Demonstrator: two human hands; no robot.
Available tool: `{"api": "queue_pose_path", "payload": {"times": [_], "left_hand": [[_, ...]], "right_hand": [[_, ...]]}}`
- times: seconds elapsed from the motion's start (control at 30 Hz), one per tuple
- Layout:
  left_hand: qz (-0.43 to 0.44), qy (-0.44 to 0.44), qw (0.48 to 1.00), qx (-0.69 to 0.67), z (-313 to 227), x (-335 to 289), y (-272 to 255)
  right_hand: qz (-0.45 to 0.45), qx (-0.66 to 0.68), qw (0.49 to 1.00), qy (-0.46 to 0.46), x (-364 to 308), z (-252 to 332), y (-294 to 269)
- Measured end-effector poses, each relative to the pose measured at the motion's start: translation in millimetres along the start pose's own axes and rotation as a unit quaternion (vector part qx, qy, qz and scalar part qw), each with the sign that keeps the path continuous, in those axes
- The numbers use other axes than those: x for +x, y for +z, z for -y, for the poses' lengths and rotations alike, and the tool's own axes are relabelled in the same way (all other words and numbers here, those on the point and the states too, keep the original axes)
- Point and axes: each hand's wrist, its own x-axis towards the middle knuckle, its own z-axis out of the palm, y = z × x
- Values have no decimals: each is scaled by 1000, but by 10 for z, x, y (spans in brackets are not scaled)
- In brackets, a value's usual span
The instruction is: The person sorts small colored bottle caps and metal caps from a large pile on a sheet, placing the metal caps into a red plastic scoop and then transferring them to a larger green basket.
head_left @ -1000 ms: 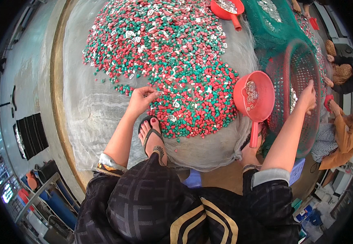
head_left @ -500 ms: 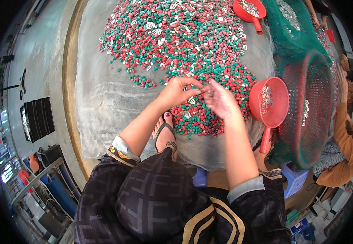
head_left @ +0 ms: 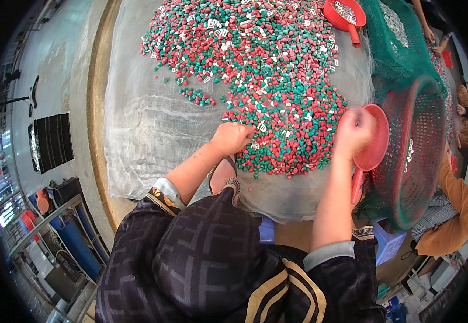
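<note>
A wide heap of small red and green cone-shaped pieces (head_left: 277,81) lies on a pale sheet. Silver buckle-like metal pieces (head_left: 213,23) are scattered through it. My left hand (head_left: 233,138) is at the heap's near left edge, fingers bent and pressed together among the pieces; whatever they pinch is hidden. My right hand (head_left: 355,132) is curled closed over the left rim of a red long-handled scoop (head_left: 375,153). Its fingertips are blurred and I cannot make out anything in them. The hand covers part of the scoop's inside.
Beyond, another red scoop (head_left: 347,12) holds metal pieces. At right stand a large red basket (head_left: 425,145) with green netting (head_left: 387,48), and metal pieces inside. Further right, a person in a brown sleeve (head_left: 449,215) sits nearby. A blue stool (head_left: 389,245) stands below the basket.
My hands were together over the heap; now they are apart. The left has come down to the heap's near edge, and the right has swung right to the scoop.
</note>
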Motion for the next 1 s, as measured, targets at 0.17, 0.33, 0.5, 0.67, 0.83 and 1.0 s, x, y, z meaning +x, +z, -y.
{"api": "queue_pose_path", "payload": {"times": [0.17, 0.33, 0.5, 0.67, 0.83, 1.0], "left_hand": [[-31, -60, 993, -92, 124, -50, -183], [-34, -87, 990, -104, 200, -107, -243], [-34, -93, 985, -144, 205, -145, -225], [-16, -100, 953, -286, 84, -98, -300], [-54, -44, 936, -346, -76, -8, -288], [-62, -20, 932, -356, -295, 95, -371]], "right_hand": [[549, 62, 830, -75, -874, 663, 286], [522, -5, 843, -132, -1392, 725, 358], [558, 12, 821, -121, -1351, 700, 343], [510, 401, 617, 446, -1197, 593, 455], [388, 564, 414, 599, -1072, 662, 388], [365, 579, 397, 612, -983, 540, 419]]}}
